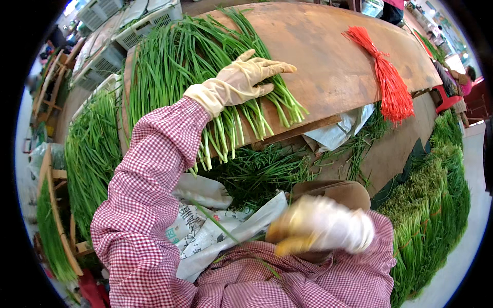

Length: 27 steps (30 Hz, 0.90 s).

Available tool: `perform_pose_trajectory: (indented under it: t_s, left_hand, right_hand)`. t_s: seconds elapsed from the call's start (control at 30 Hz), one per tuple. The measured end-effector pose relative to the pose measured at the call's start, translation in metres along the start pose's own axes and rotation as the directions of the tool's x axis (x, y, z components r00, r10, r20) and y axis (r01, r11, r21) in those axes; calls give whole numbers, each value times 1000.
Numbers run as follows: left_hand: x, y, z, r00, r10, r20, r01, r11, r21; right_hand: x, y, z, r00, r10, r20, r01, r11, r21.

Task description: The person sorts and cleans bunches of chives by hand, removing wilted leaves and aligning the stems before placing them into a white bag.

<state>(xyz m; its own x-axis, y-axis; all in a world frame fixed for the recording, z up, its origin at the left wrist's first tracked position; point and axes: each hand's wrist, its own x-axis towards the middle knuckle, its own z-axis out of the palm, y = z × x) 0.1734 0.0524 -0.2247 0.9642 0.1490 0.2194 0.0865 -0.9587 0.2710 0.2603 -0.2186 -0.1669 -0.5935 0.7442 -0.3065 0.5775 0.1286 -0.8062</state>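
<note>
Loose long green stalks with pale ends, likely garlic chives (pixel 177 69), lie spread over the left part of a wooden table (pixel 308 50). My left hand (pixel 246 79), in a cream rubber glove, rests on them with its fingers spread towards the right. My right hand (pixel 319 227), gloved and blurred by motion, is low over my lap, apart from the table; whether it grips anything does not show. A single green leaf (pixel 231 235) lies or hangs above my lap, left of that hand. Red plastic ties (pixel 389 77), knotted in a bundle, hang over the table's right front edge.
Bundled greens (pixel 431 208) stand on the right. More greens (pixel 92 154) fill a basket at the left, with white plastic crates (pixel 148 27) behind. Leaf scraps (pixel 265 165) lie below the table edge, beside a white woven sack (pixel 208 231). A person (pixel 462 81) sits at far right.
</note>
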Motion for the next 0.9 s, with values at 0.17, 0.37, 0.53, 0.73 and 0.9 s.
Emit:
perform_pose_trajectory:
  t_s: [0.17,0.37,0.53,0.73,0.9]
  left_hand:
    - [-12,2,-12,992,116,-43,-104,969,223]
    - [-23,1,-18,983,172,-59,-162,976,145]
    - [-26,2,-17,986,109,-128,-92,987,132]
    - [-22,17,-16,978,24,-209,-28,999,-15]
    - [-26,13,-16,998,-31,-55,27,997,-72]
  right_hand:
    - [16,55,-45,462,-117,-879,-216,946,-240]
    - [64,76,-62,499,68,-864,-323,940,-113]
    - [62,89,-72,476,125,-870,-341,939,-51]
    - [63,91,-70,479,105,-871,-287,957,-43]
    - [59,97,-71,428,125,-895,-263,965,8]
